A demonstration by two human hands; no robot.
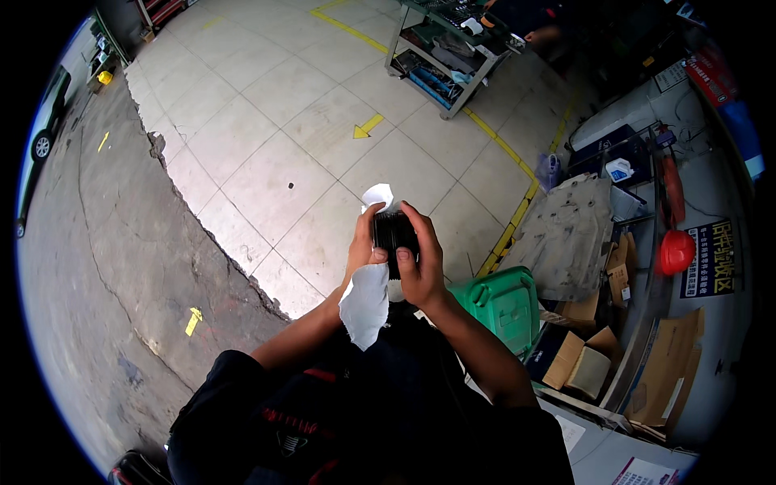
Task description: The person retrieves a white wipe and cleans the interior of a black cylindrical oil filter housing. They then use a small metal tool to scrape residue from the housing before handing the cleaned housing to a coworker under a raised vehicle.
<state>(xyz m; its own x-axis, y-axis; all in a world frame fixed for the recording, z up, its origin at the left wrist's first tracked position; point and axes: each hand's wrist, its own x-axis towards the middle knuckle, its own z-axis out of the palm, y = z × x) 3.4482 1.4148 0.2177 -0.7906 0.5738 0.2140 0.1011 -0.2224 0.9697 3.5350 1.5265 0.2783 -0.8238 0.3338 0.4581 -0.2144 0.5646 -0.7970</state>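
Both hands hold a black ribbed cylindrical part (394,233) in front of my chest; its exact kind does not show. My left hand (361,242) is closed on its left side, thumb at the lower edge. A crumpled white paper sheet (366,305) hangs down below that thumb, and a white piece of paper (377,195) sticks out past the far end of the part. My right hand (423,257) grips the right side, with its fingers curved over the top and its thumb on the near face. Under the part, a pale round end shows partly.
A green bin (499,307) stands close by my right forearm. Beyond it are a stained flat panel (566,234), open cardboard boxes (578,360) and a red helmet (677,252). A tool cart (449,56) is at the far side, beside another person's hand (543,34). A car (44,141) is far left.
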